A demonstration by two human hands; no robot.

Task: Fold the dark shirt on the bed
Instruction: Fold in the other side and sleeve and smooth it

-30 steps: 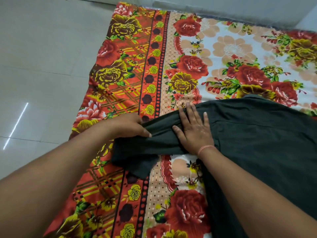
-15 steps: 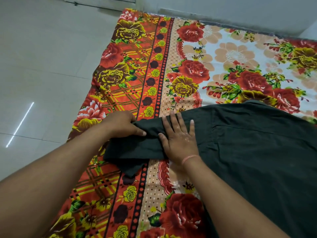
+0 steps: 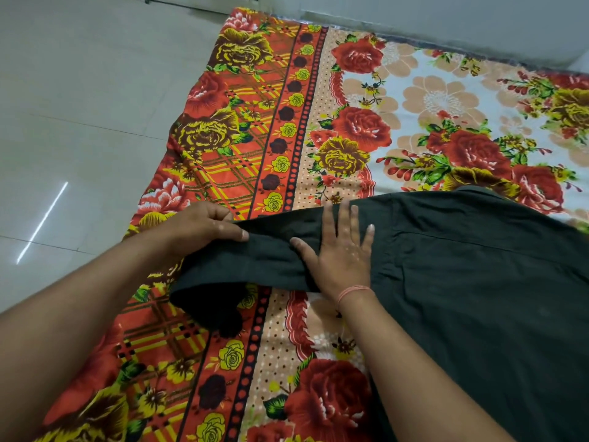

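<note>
1. On the bed, the dark shirt (image 3: 462, 282) lies spread flat over the right side of the flowered bedsheet (image 3: 366, 138); its right and near parts run out of view, so its full outline cannot be seen
2. At the shirt's far edge a small raised part may be the collar, too dark to make out
3. One sleeve (image 3: 255, 263) stretches left from the body of the shirt; its end hangs in a dark bunch with folds that cannot be read
4. The left hand (image 3: 204, 224) grips the sleeve's far edge, thumb on top and fingers curled; the fingertips are hidden behind the cloth
5. The right hand (image 3: 341, 253) presses flat on the sleeve near the shoulder seam, fingers straight and a little spread, holding nothing
6. A pink thread band (image 3: 353, 290) circles the right wrist, and the right forearm covers part of the shirt's near-left side
7. Both forearms enter from the bottom edge, cut off there
8. Left of the bed lies a pale tiled floor (image 3: 79, 122) with a bright streak of light (image 3: 43, 221); a pale wall (image 3: 446, 20) runs along the sheet's far edge
</note>
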